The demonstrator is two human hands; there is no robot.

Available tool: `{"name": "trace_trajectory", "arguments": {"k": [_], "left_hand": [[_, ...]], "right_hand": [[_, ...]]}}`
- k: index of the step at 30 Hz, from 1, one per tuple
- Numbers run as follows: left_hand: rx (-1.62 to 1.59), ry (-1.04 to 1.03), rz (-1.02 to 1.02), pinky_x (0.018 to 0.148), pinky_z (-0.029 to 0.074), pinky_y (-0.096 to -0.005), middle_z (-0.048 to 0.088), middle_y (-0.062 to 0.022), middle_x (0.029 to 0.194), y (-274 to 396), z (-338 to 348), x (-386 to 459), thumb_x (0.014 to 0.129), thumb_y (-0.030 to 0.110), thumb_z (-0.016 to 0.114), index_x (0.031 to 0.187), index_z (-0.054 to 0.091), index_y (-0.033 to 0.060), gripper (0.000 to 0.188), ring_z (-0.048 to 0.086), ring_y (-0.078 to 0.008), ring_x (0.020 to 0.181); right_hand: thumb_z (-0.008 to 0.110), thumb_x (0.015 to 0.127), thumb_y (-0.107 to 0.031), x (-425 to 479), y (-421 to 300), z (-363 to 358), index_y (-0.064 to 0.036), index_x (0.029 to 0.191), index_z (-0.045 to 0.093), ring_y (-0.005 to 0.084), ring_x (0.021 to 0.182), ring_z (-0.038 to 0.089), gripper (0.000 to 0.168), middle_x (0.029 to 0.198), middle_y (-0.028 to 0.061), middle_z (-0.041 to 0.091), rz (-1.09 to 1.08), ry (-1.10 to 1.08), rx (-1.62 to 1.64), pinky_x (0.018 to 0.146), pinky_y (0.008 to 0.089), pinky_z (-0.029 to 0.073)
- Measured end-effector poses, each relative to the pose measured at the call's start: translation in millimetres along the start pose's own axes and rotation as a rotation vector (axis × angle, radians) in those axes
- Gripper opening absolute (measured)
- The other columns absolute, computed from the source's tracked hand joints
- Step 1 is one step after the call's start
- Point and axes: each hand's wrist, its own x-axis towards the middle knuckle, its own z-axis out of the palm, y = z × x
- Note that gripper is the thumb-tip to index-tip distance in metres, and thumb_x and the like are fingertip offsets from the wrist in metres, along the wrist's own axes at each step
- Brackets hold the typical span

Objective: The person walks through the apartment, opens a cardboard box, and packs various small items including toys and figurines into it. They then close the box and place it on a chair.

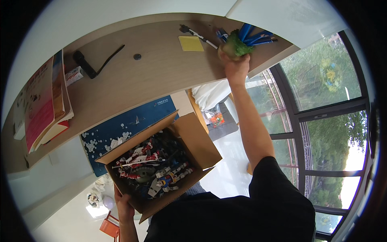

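Note:
My left hand (124,205) grips the lower left side of an open cardboard box (198,137), held tilted in front of my body. Several robot model figures fill the box, among them a red and white one (139,157) and a white, blue and yellow one (169,180). On the wooden shelf at the upper right, my right hand (237,65) is closed around a round pale holder (227,52) with a green leafy rim (240,46). Blue pencils (251,35) stand out of the holder. Its underside is hidden, so contact with the shelf cannot be told.
The shelf (157,71) also bears a yellow sticky-note pad (191,43), a black and white rod (198,34), a small black disc (137,57), a black strapped device (86,65) and upright books (40,103). A blue mat (133,121) lies below the shelf; windows (328,133) are at right.

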Motion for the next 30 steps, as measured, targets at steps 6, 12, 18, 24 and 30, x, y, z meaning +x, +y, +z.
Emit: {"name": "trace_trajectory", "arguments": {"k": [6,12,18,24,30], "left_hand": [[0.005,-0.044,-0.008,0.108,0.047,-0.0381,0.054,-0.0128,0.137,3.9,5.2,0.2,0.066,0.002,0.055,0.151,0.035,0.0014,0.087,0.056,-0.0273,0.124],[-0.011,-0.05,0.017,0.109,0.046,-0.0383,0.054,-0.0127,0.137,10.1,11.3,-4.7,0.067,0.0,0.054,0.152,0.034,0.0019,0.087,0.056,-0.0271,0.125],[-0.007,-0.02,0.018,0.109,0.045,-0.0383,0.053,-0.0127,0.139,6.7,6.3,-5.3,0.067,-0.003,0.05,0.153,0.033,0.0031,0.087,0.054,-0.0274,0.128],[-0.015,-0.003,0.013,0.109,0.045,-0.0402,0.052,-0.0137,0.141,-4.1,-2.2,-7.6,0.066,-0.004,0.049,0.152,0.033,0.0031,0.088,0.054,-0.0287,0.129],[-0.029,0.017,0.035,0.111,0.045,-0.0426,0.052,-0.0149,0.141,-0.7,6.3,-14.2,0.064,-0.002,0.051,0.152,0.033,0.0024,0.089,0.053,-0.0309,0.129]], "right_hand": [[0.089,0.071,-0.039,2.3,-9.9,22.4,0.003,0.124,0.056,0.0358,0.112,0.066,0.076,0.119,0.0213,0.069,0.059,-0.035,-0.085,0.096,0.04,0.051],[0.089,0.068,-0.041,2.5,-41.1,40.3,0.006,0.129,0.051,0.0392,0.11,0.066,0.086,0.116,0.0239,0.068,0.076,-0.092,-0.202,0.095,0.0436,0.051],[0.086,0.076,-0.025,-12.6,-35.1,28.2,0.007,0.128,0.049,0.0361,0.103,0.061,0.071,0.123,0.0243,0.056,-0.164,0.117,-0.267,0.087,0.0453,0.053],[0.067,0.082,-0.011,-28.4,-75.0,75.5,0.008,0.128,0.052,0.0436,0.118,0.055,0.052,0.124,0.0293,0.058,-0.65,-0.245,-0.264,0.099,0.0478,0.048],[0.059,0.09,-0.017,47.7,-88.5,151.3,0.005,0.131,0.055,0.0377,0.13,0.052,0.047,0.134,0.0246,0.059,0.006,-0.73,-0.699,0.104,0.0471,0.047]]}}
